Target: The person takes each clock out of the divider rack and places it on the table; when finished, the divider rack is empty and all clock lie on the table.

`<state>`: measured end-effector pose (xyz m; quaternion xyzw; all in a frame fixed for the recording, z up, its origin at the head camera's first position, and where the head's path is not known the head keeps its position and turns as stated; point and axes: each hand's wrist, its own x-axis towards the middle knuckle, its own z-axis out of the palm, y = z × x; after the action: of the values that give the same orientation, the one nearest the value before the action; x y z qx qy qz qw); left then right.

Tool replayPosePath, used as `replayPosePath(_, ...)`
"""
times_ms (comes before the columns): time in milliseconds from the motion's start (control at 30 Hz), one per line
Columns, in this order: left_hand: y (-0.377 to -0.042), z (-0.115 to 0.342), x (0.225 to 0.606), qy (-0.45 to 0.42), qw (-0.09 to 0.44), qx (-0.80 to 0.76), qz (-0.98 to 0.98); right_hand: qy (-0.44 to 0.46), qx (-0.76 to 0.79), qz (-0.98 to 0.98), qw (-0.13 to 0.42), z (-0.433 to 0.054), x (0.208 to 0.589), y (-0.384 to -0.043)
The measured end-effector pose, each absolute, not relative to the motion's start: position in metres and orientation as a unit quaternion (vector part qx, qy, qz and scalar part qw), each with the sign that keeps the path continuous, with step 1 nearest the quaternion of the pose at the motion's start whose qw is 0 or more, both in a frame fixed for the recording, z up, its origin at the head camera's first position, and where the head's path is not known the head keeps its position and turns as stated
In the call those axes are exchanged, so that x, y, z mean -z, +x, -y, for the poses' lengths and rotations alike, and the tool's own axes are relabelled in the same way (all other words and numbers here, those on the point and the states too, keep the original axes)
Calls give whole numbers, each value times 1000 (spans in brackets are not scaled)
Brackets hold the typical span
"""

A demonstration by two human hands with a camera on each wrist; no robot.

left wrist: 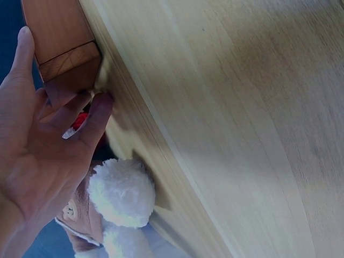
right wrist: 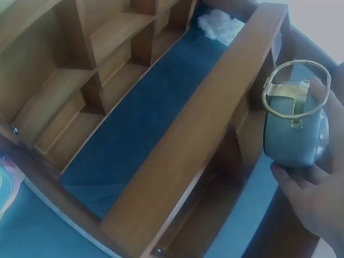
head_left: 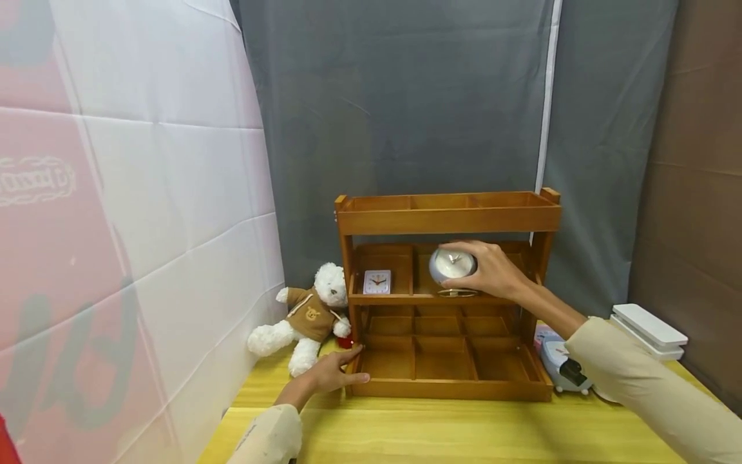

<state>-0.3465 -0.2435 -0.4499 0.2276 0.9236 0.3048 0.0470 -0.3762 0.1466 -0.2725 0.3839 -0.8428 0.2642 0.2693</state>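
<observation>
My right hand (head_left: 491, 272) grips a round grey-blue desk clock (head_left: 451, 264) between thumb and fingers, in front of the shelf's middle tier. The white dial faces me in the head view; its gold ring stand (right wrist: 295, 115) shows in the right wrist view. Down at the lower left corner of the brown wooden shelf (head_left: 449, 222), my left hand (head_left: 329, 374) holds the frame, thumb on the front and fingers around the side. In the tier's left compartment stands a small square white clock (head_left: 377, 282).
A white teddy bear (head_left: 312, 316) in a brown hoodie sits left of the shelf, with a red object (head_left: 346, 341) beside it. To the right are a light blue clock-like item (head_left: 562, 364) and white boxes (head_left: 649, 328). The yellow wooden table (head_left: 406, 432) extends in front.
</observation>
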Motion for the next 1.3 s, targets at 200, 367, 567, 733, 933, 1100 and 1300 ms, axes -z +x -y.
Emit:
replayPosePath(200,-347,245,453,227,49,-313,-921,382,-245,849,272,-162,273,-360)
replayPosePath(367,-347,245,453,229,50,-312,-921,378,-234,852,276,-181,277,-346)
replayPosePath(567,-347,244,450,226,51,-314,-921,367,-225,858,280,-209,286,-330)
replayPosePath(733,-346,244,449,222,54,-307,-924,361,-213,861,289,-232,297,-318)
replayPosePath(933,-345,244,448,224,55,-311,-922,350,-200,866,296,-258,306,-303)
replayPosePath(1100,-346,243,448,222,54,-312,-922,334,-181,875,300,-283,318,-289)
replayPosePath(1300,-346,243,448,220,58,-315,-921,307,-171,887,299,-316,342,-271)
